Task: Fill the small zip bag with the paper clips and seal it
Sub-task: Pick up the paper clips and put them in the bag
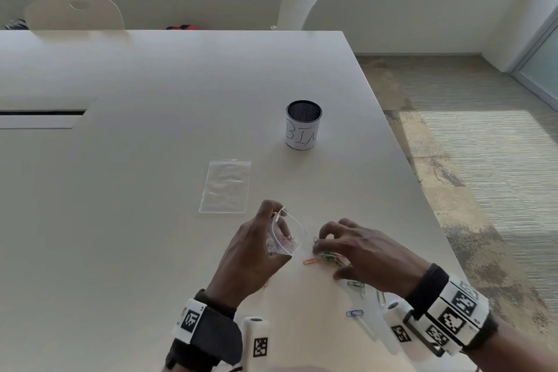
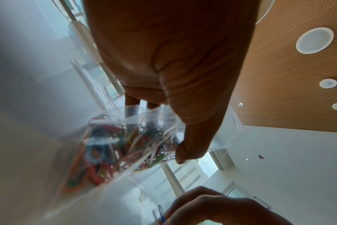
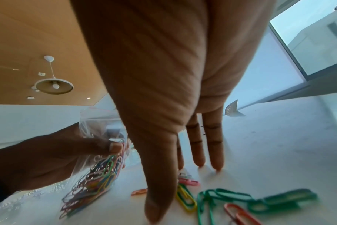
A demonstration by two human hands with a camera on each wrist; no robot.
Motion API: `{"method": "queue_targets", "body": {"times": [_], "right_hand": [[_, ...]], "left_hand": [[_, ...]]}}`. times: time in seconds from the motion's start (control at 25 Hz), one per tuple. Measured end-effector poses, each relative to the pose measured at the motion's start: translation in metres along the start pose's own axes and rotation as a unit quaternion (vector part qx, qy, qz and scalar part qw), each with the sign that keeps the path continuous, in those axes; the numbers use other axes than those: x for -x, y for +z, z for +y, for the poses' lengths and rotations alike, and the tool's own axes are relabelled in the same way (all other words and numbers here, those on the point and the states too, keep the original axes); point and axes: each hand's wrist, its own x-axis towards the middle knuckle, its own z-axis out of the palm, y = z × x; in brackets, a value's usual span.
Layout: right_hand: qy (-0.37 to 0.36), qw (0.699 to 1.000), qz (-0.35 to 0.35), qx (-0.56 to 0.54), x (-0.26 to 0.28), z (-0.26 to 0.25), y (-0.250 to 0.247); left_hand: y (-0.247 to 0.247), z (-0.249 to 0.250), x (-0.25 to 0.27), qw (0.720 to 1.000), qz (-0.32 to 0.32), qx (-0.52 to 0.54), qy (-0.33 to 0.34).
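My left hand (image 1: 273, 216) holds a small clear zip bag (image 1: 287, 235) upright by its top, just above the white table (image 1: 151, 220). The bag (image 2: 125, 144) holds a bunch of coloured paper clips, and its mouth stands open. Right beside it, my right hand (image 1: 324, 248) arches over a loose pile of paper clips (image 1: 330, 258), with the fingertips (image 3: 214, 166) and thumb touching the table around them. Green, yellow, pink and orange clips (image 3: 231, 196) lie under the palm. I see no clip pinched in that hand.
A second, empty clear bag (image 1: 226, 186) lies flat beyond my hands. A black mesh cup (image 1: 303, 125) with a paper label stands farther back. Stray clips, one blue (image 1: 354, 313), lie near my right wrist. The table's right edge (image 1: 422, 190) runs close by.
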Motion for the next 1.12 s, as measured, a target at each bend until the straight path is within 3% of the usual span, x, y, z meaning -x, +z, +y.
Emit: {"method": "queue_targets", "body": {"times": [0.2,0.56,0.76,0.92,1.04,1.12], "right_hand": [[-0.008,0.997,0.064,-0.051,-0.003,-0.006,0.013],[0.072,0.995,0.075,0.005,-0.012,-0.031,0.011],[0.125,0.987,0.090,-0.054,-0.016,-0.018,0.001],[0.151,0.945,0.175,-0.230,-0.006,-0.007,-0.019],[0.121,0.878,0.256,-0.386,0.003,-0.027,-0.047],[0.087,0.847,0.275,-0.446,0.003,-0.046,-0.062]], "left_hand": [[0.001,0.000,0.000,1.000,0.000,0.002,0.000],[-0.001,0.002,0.004,1.000,-0.003,0.007,0.003],[0.000,0.003,0.006,1.000,0.004,0.008,0.003],[0.000,0.006,0.009,1.000,0.003,0.021,0.000],[-0.001,0.010,0.010,1.000,0.004,0.029,0.006],[0.000,0.009,0.010,1.000,0.005,0.027,0.008]]}}
